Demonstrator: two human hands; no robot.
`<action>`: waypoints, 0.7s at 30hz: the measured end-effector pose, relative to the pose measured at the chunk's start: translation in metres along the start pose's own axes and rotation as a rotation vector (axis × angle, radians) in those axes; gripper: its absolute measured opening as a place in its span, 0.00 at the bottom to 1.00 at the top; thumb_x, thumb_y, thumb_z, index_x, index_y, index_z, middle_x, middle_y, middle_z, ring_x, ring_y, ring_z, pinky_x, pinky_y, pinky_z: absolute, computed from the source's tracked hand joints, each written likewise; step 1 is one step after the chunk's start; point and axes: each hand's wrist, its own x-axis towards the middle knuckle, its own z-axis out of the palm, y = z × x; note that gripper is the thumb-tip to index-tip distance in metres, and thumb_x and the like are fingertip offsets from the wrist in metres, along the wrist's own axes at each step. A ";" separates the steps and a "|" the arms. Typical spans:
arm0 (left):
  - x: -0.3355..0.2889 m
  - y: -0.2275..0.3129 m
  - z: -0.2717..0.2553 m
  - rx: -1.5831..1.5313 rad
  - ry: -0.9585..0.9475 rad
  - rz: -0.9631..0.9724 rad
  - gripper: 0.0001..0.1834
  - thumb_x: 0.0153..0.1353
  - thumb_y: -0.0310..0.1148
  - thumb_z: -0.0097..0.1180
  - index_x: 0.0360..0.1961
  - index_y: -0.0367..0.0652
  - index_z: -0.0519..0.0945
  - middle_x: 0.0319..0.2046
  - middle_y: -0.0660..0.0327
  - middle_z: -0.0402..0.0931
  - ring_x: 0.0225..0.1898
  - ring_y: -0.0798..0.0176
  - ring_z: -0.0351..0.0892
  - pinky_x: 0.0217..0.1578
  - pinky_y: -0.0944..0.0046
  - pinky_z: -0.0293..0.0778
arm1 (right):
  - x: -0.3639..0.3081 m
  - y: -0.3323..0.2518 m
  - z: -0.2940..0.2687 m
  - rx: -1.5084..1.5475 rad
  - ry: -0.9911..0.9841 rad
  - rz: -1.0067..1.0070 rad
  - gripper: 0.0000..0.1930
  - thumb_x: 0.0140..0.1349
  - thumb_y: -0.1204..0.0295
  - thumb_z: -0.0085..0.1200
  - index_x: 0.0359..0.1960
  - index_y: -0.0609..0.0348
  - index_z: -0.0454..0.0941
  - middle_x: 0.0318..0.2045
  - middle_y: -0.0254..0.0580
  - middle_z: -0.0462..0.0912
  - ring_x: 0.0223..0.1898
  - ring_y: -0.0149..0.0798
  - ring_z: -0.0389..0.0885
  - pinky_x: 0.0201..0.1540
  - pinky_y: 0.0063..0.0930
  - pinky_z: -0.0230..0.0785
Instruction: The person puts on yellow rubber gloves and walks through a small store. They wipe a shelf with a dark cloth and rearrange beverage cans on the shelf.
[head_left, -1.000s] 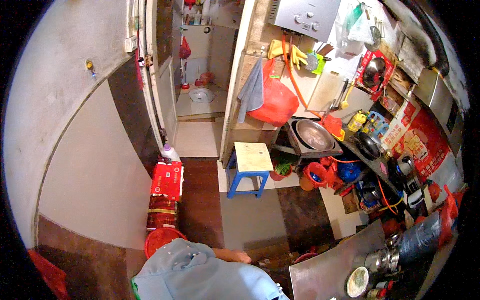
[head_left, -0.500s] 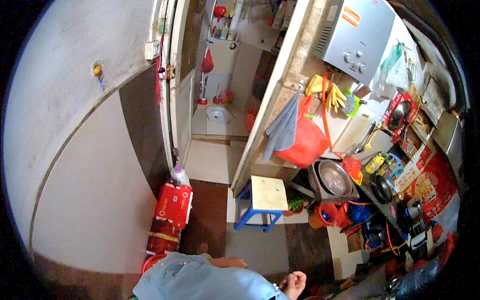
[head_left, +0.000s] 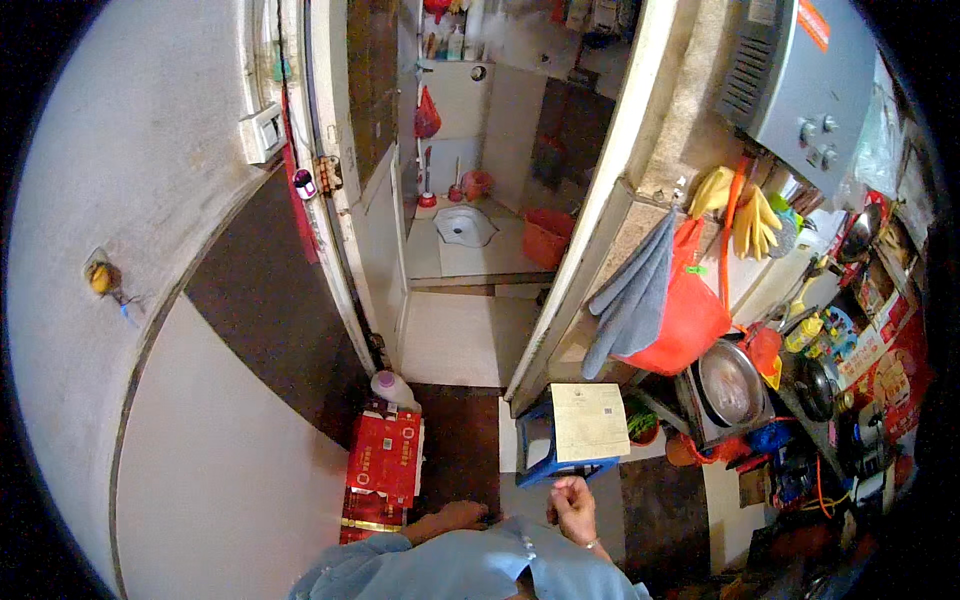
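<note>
While it is being supported by a floor [head_left: 515, 490] of grey, white and dark brown patches, a blue stool [head_left: 590, 422] with a pale square top is standing just right of the doorway. Below it in the view, the right hand [head_left: 573, 508] is being held with its fingers loosely curled together; whether the stool is being touched cannot be told. The left hand [head_left: 462, 515] is being held low near a red box [head_left: 388, 455], and whether its fingers are apart or together cannot be told. Behind the box, a white bottle [head_left: 395, 390] is standing. Right of the doorway, a grey cloth [head_left: 638, 290], a red bag [head_left: 690, 320] and yellow gloves [head_left: 755, 225] are hanging above a metal basin [head_left: 732, 385]. Beyond the door frame [head_left: 590, 220], a squat toilet [head_left: 466, 227] is being bordered by pale tiles, with a red bucket [head_left: 548, 238] standing to its right.
</note>
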 end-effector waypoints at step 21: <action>0.154 -0.100 -0.224 -0.468 0.527 -0.233 0.25 0.59 0.42 0.63 0.53 0.37 0.79 0.47 0.45 0.81 0.50 0.45 0.81 0.51 0.50 0.77 | 0.423 -0.046 0.209 -0.082 -0.827 -0.356 0.08 0.67 0.72 0.56 0.44 0.59 0.73 0.30 0.38 0.79 0.32 0.32 0.78 0.38 0.29 0.73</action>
